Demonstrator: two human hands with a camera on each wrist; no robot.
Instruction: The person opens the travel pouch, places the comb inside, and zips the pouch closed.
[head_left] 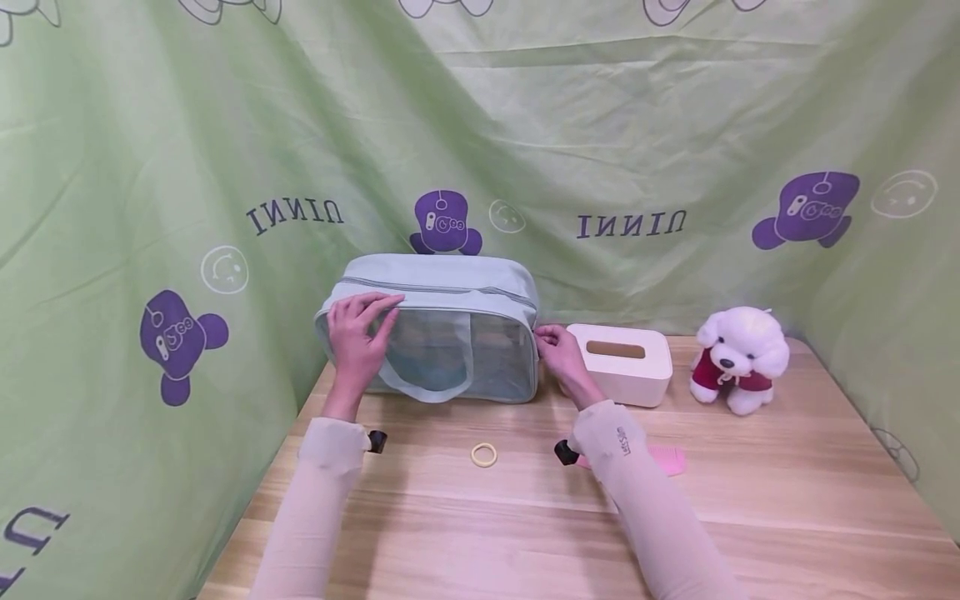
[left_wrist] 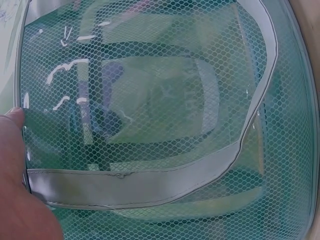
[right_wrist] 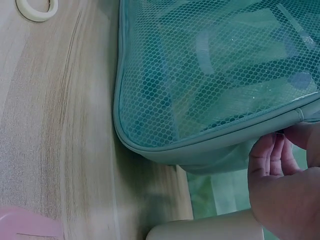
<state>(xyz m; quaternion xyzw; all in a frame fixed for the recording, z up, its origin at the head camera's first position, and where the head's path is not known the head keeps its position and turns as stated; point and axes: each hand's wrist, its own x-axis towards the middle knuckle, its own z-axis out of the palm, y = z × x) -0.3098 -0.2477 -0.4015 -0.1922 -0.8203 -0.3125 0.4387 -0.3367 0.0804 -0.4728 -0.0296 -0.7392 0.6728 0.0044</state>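
A pale blue-green toiletry bag (head_left: 450, 350) with see-through mesh sides stands at the back of the table; a strap handle (left_wrist: 150, 187) hangs over its front. Along its top runs a zipper (head_left: 442, 288), seemingly closed. My left hand (head_left: 357, 346) rests on the upper front edge near the left end, fingers fairly straight, thumb touching the edge binding. At the bag's right end my right hand (right_wrist: 287, 175) pinches the zipper's end between thumb and fingers; the pinched part is mostly hidden, with only a dark bit showing.
To the right of the bag are a white tissue box (head_left: 630, 379) and a white plush dog (head_left: 738, 358) in red clothing. A cream ring (head_left: 483, 455) lies in front. Under the right forearm is a pink comb (head_left: 670, 460). Green printed cloth (head_left: 525, 125) hangs around the table.
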